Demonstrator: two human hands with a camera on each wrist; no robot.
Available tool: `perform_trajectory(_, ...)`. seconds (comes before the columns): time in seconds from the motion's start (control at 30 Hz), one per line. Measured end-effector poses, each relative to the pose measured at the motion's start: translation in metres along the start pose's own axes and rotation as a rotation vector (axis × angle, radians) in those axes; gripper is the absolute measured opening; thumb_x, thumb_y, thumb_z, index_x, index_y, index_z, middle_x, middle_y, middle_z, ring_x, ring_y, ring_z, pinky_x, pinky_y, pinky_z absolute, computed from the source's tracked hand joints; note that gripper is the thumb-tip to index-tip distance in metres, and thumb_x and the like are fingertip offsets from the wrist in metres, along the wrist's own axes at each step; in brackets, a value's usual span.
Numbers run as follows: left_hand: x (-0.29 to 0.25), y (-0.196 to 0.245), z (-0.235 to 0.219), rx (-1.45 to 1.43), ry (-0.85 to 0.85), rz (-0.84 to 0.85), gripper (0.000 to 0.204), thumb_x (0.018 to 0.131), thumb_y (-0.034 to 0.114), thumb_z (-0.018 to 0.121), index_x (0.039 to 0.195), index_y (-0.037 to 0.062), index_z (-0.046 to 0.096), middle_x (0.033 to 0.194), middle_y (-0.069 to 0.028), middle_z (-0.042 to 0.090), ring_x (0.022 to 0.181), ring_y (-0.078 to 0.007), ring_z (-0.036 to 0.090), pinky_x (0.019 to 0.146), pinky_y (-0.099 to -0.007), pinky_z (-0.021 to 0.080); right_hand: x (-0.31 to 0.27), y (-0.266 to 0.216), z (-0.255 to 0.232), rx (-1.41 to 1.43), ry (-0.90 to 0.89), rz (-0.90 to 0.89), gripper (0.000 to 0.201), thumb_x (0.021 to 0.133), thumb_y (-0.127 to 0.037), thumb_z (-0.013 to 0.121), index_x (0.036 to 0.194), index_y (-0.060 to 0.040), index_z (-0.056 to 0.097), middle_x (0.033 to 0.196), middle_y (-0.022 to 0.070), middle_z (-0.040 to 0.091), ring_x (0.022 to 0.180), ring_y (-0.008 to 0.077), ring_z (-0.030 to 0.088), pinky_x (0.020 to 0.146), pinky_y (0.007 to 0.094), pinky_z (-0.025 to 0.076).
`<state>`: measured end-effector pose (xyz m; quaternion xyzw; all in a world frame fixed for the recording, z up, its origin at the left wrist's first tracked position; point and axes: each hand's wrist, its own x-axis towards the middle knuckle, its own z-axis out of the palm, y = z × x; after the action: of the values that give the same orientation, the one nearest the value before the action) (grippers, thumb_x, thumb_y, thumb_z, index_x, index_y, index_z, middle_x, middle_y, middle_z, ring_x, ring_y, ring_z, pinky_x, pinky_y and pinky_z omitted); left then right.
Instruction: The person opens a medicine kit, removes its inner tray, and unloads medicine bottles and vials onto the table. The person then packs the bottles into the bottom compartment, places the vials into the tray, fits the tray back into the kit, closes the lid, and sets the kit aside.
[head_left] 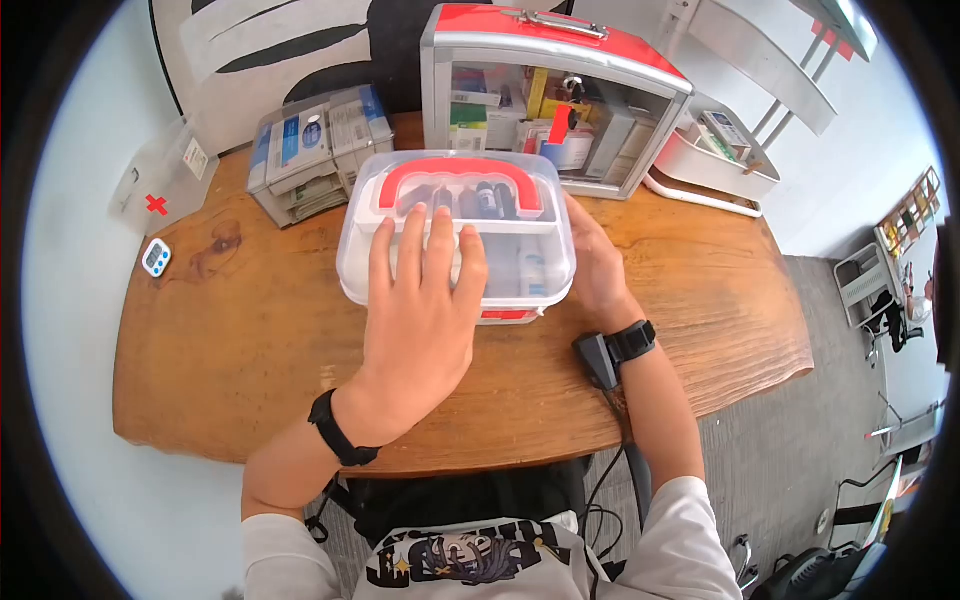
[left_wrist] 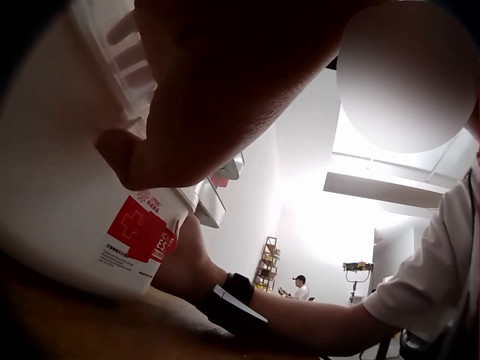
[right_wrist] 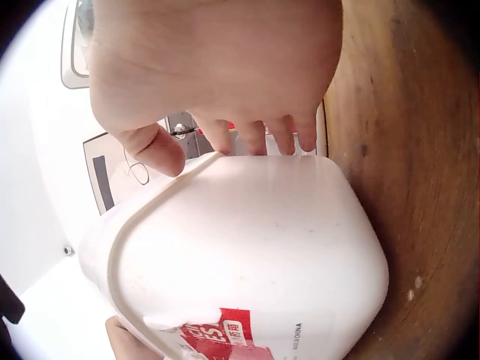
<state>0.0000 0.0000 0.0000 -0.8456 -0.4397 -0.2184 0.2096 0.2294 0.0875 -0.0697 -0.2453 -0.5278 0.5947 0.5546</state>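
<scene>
A white medicine box (right_wrist: pixel 247 225) with a clear lid (head_left: pixel 350 255) and a red carrying handle (head_left: pixel 460 166) stands on the wooden table in front of me. Through its lid, several small dark bottles (head_left: pixel 487 200) show. My left hand (head_left: pixel 420 310) rests on top, its straight fingers spread over the lid; in the left wrist view its thumb (left_wrist: pixel 120 154) lies at the box's front by the lid rim. On the right side of the box, my right hand (right_wrist: pixel 217 67) touches the wall with extended fingers, thumb near the lid rim. A red cross label (left_wrist: pixel 136 229) marks the front.
Behind the box stands a larger metal-framed medicine case (head_left: pixel 640 150) with a red top. A clear box of medicine packs (head_left: pixel 300 140) is at back left, near a small timer (head_left: pixel 156 257) and a clear container (head_left: pixel 170 180). A white tray (head_left: pixel 715 165) sits back right.
</scene>
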Motion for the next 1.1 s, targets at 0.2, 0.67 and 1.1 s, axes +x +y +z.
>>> perform_trajectory(0.2, -0.008, -0.041, -0.037, -0.375, -0.073, 0.037, 0.08, 0.075, 0.019, 0.076, 0.142, -0.0035, 0.038, 0.15, -0.0216, 0.032, 0.14, -0.039, 0.031, 0.117, -0.0536, 0.022, 0.001, -0.002, -0.003, 0.061, -0.013, 0.0, 0.076, 0.083, -0.025, 0.054, 0.15, 0.005, 0.032, 0.153, 0.0164, 0.039, 0.143, 0.0261, 0.035, 0.117, 0.0373, 0.023)
perform_trajectory(0.67, -0.03, -0.09, 0.065, -1.97, 0.152, -0.694, 0.067, 0.106, 0.051, 0.025, 0.155, 0.0051, 0.025, 0.155, -0.0083, 0.036, 0.141, -0.0197, 0.035, 0.117, -0.0363, 0.027, 0.003, -0.018, -0.01, -0.035, -0.154, 0.073, 0.115, 0.071, -0.036, 0.084, 0.154, 0.004, 0.015, 0.16, 0.0187, 0.023, 0.149, 0.0282, 0.023, 0.121, 0.038, 0.018)
perform_trajectory(1.1, -0.027, -0.09, 0.068, -1.885, 0.181, -0.669, 0.067, 0.106, 0.052, 0.022, 0.148, 0.0017, 0.037, 0.148, -0.0084, 0.046, 0.134, -0.0188, 0.044, 0.114, -0.0364, 0.032, 0.005, -0.009, -0.008, -0.035, -0.084, 0.073, 0.093, 0.086, -0.042, 0.073, 0.152, 0.0043, 0.026, 0.154, 0.0183, 0.037, 0.144, 0.0256, 0.032, 0.118, 0.0391, 0.024)
